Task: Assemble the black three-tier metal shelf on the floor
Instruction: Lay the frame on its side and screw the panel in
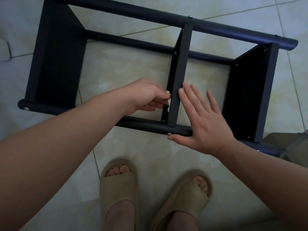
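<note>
Shelf (56, 64) sideways on the floor (133, 72), three tiers in.
Left hand (143, 95) pinches one white bit (168, 100) by the middle tier (181, 64), right hand (205, 124) flat open on it.

The black three-tier metal shelf (180, 80) lies on its side on the floor.

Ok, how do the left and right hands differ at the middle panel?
The left hand is curled, pinching a small white piece; the right hand is flat, fingers spread, holding nothing. The left hand is left of the middle panel; the right hand right of it, thumb against the near pole. Both are bare.
</note>
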`<state>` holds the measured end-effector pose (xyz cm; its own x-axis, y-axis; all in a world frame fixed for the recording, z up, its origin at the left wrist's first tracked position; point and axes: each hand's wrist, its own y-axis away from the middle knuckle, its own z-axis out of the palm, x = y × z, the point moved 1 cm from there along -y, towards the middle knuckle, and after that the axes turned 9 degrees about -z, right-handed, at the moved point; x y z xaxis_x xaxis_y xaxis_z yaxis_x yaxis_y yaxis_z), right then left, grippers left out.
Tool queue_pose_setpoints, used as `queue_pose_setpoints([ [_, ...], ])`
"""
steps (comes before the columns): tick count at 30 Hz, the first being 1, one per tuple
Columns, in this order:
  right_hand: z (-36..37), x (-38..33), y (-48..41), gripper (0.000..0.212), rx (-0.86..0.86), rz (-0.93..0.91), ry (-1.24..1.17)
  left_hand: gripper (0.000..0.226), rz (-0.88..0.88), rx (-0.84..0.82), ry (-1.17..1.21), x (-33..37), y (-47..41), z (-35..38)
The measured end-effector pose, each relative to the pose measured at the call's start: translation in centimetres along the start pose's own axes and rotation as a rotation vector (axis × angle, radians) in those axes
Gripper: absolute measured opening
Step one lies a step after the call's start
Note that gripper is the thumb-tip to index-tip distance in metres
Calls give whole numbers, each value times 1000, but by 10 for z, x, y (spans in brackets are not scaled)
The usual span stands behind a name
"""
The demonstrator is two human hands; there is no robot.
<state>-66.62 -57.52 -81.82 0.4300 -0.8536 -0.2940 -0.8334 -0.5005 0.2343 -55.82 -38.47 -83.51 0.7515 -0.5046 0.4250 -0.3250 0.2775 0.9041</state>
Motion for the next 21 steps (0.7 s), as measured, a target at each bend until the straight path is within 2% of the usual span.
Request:
queue_pose_setpoints([
  [5,-1,0,0,111,-6,5,0,13,-4,36,1,1,2,-4],
  [10,0,0,0,111,-21,6,0,16,36,83,98,5,1,-3],
  [21,2,1,-1,110,3,-5,18,8,13,39,47,1,4,-1],
])
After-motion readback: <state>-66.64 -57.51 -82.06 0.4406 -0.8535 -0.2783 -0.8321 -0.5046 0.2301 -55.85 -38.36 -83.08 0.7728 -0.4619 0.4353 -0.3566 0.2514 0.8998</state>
